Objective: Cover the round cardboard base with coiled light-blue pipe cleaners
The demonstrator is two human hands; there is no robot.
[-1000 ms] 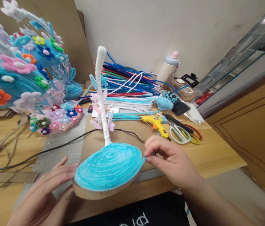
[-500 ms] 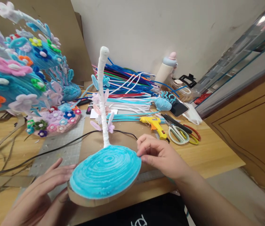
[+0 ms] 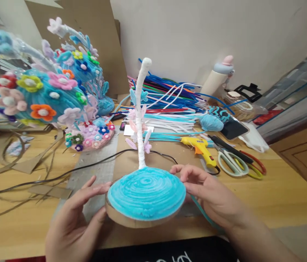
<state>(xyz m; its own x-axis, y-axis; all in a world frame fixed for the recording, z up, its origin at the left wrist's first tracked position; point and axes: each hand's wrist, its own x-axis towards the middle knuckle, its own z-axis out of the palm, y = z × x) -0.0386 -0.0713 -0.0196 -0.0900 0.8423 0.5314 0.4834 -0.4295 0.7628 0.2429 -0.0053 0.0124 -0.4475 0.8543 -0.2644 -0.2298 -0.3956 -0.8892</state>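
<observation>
A round cardboard base (image 3: pixel 131 220), its top covered with a coil of bright blue pipe cleaner (image 3: pixel 146 193), stands in front of me. At its back edge rises a white-wrapped stem (image 3: pixel 140 123), upright with a bent tip. My left hand (image 3: pixel 79 214) grips the base's left side, thumb low and fingers along the rim. My right hand (image 3: pixel 199 189) is closed at the right rim, thumb and forefinger pinched there. From under it a loose blue pipe cleaner strand (image 3: pixel 204 214) trails toward my forearm; the fingers partly hide where it meets the base.
Flower-covered blue pipe cleaner models (image 3: pixel 47 94) stand at left. Bundled pipe cleaners (image 3: pixel 166 98) lie behind the stem. A yellow glue gun (image 3: pixel 201 149), scissors (image 3: pixel 232 163), a phone (image 3: pixel 235 127) and a bottle (image 3: pixel 217 80) are at right. A black cord (image 3: pixel 60 178) crosses the table.
The view has turned left, so everything sits further right in the picture. The base looks slightly more level. Both hands stay at its rim, and more of the loose blue strand shows.
</observation>
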